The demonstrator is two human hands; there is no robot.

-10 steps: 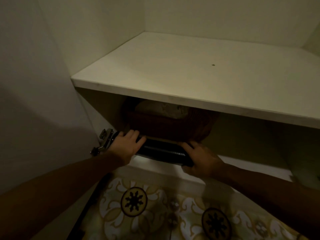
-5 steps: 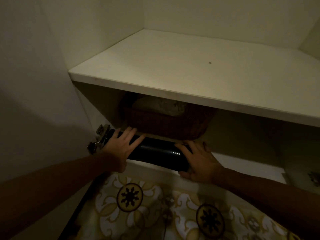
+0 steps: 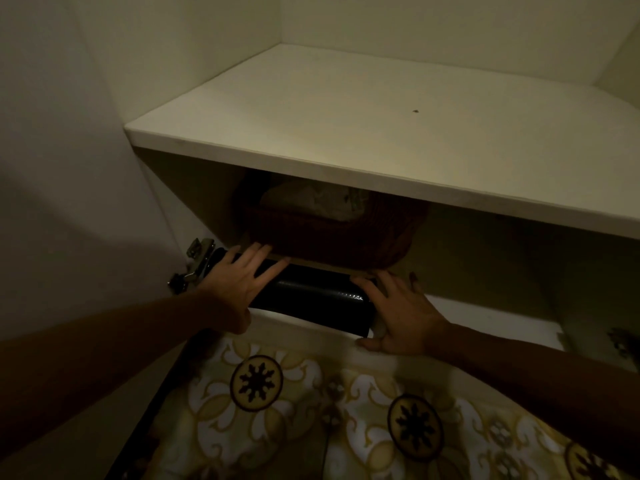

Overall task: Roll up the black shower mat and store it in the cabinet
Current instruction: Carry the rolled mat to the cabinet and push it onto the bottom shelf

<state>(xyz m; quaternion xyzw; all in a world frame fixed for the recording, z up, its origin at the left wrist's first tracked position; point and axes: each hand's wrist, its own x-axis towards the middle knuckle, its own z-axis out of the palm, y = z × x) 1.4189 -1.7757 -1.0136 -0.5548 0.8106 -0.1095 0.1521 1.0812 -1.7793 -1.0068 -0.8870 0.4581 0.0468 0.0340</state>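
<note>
The black shower mat (image 3: 315,294) is rolled into a glossy tube and lies across the front of the cabinet's lower shelf (image 3: 485,313). My left hand (image 3: 235,282) rests flat on the roll's left end, fingers spread. My right hand (image 3: 398,313) lies flat against the roll's right end, thumb under the shelf's front edge. Neither hand is closed around the roll. The left tip of the roll is hidden under my left hand.
A dark woven basket (image 3: 332,233) with pale cloth in it sits right behind the roll. The white upper shelf (image 3: 381,133) overhangs it. A metal door hinge (image 3: 197,261) juts out at the left wall; another hinge (image 3: 623,341) is at the right. Patterned floor tiles (image 3: 311,410) lie below.
Both hands have flattened out on the roll, fingers now spread, and the roll has been pushed a little deeper toward the basket. The view has shifted slightly.
</note>
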